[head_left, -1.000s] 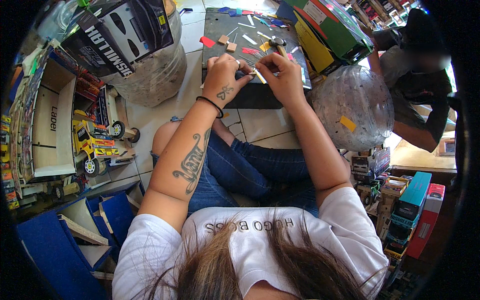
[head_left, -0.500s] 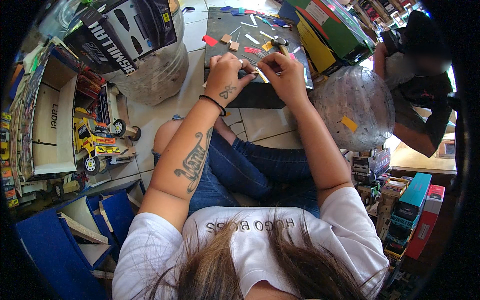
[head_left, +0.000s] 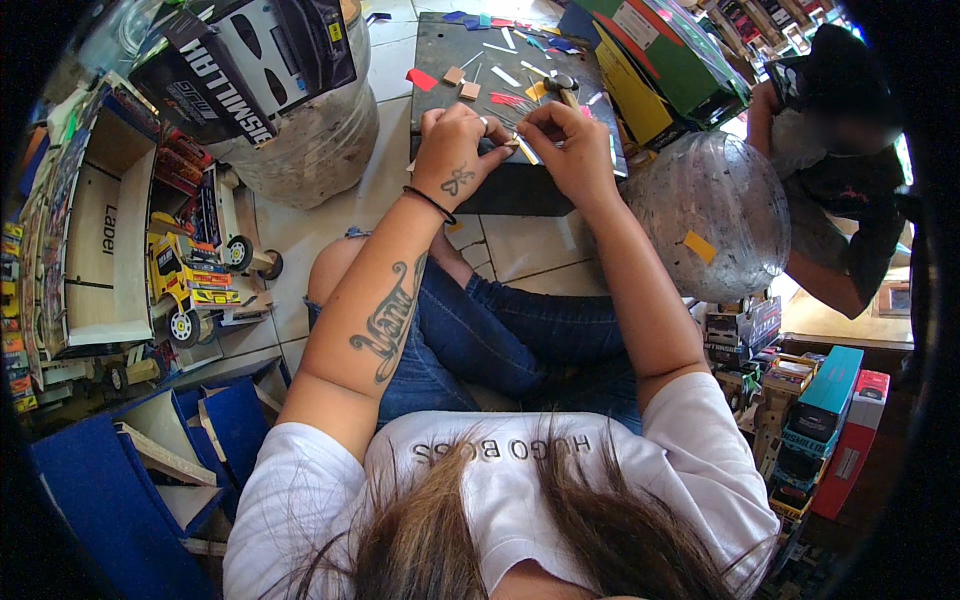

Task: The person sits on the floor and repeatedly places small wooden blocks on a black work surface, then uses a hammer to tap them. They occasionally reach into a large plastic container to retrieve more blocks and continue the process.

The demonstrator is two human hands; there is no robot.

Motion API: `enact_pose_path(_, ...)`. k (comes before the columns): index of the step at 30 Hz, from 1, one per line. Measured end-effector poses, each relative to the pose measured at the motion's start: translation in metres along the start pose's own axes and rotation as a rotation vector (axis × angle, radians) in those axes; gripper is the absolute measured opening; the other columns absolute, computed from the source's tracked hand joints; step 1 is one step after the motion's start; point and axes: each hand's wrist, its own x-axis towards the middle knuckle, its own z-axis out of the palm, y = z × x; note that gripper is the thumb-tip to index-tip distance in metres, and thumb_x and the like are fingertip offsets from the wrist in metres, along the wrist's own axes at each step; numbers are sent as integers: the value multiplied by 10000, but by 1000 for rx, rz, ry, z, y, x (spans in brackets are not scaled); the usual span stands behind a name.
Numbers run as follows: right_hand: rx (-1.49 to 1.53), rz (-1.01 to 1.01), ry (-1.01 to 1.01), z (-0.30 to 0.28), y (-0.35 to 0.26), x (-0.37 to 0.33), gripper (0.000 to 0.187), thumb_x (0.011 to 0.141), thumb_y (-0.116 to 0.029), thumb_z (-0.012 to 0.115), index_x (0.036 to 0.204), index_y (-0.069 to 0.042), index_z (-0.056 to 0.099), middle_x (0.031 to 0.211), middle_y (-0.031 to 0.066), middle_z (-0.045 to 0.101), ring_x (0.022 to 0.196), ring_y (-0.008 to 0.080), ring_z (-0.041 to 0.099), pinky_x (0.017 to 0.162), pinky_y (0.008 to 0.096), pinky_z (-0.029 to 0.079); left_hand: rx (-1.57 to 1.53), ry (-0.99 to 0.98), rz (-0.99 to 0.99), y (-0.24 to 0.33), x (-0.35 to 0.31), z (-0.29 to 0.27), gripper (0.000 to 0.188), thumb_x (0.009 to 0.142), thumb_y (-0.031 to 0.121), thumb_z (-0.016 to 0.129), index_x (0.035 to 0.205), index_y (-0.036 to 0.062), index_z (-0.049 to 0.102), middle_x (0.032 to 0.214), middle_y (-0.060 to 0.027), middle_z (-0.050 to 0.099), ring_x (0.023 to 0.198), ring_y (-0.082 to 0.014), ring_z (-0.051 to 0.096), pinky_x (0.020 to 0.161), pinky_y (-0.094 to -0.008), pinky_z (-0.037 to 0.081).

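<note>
Both my hands work close together over the near edge of a low dark table (head_left: 440, 60). My left hand (head_left: 462, 140) has thumb and fingers pinched on a small pale strip (head_left: 527, 151) that shows between the hands. Close beside it, my right hand (head_left: 572, 150) is closed, fingertips pressed together at the strip's upper end; what lies inside that pinch is too small to make out. Just beyond the fingers lie a hammer (head_left: 562, 84), thin red strips (head_left: 510, 100) and a yellow scrap (head_left: 536, 91). Two small wooden blocks (head_left: 469, 91) and a red scrap (head_left: 421, 79) are farther left.
Toy trucks (head_left: 180, 290) and wooden truck bodies (head_left: 108, 230) stand at my left, with blue panels (head_left: 110, 490) nearer. A large clear plastic container (head_left: 708, 215) stands right of the table. Boxed and stacked toy trucks (head_left: 815, 420) fill the right side, where another person (head_left: 840, 180) sits.
Both hands keep nearly the same place and pinch, with only slight finger movement. The things on the table have not moved.
</note>
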Motion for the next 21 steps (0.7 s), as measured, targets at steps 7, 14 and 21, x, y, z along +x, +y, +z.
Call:
enact_pose_path(7, -18, -9, -20, 0, 0, 0, 116, 815, -75, 715, 857, 17, 660, 762, 70, 678, 698, 105, 646, 645, 255, 516, 4, 21, 20, 0, -1, 0, 153, 708, 213, 782, 831, 139, 726, 844, -55, 659, 910, -232, 604, 903, -384, 356)
enact_pose_path(14, -51, -40, -37, -1, 0, 1, 105, 818, -71, 702, 869, 14, 667, 767, 74, 680, 696, 112, 649, 639, 261, 516, -85, 13, -15, 3, 1, 4, 114, 741, 197, 750, 827, 129, 721, 824, -62, 671, 870, -232, 614, 862, -392, 385)
enact_pose_path(21, -133, -49, 3, -7, 1, -3, 190, 805, -104, 713, 948, 5, 649, 888, 130, 665, 799, 206, 658, 725, 314, 517, -348, 115, 34, 5, 1, 15, 123, 787, 136, 707, 809, 18, 677, 811, -133, 657, 741, -304, 634, 681, -370, 490)
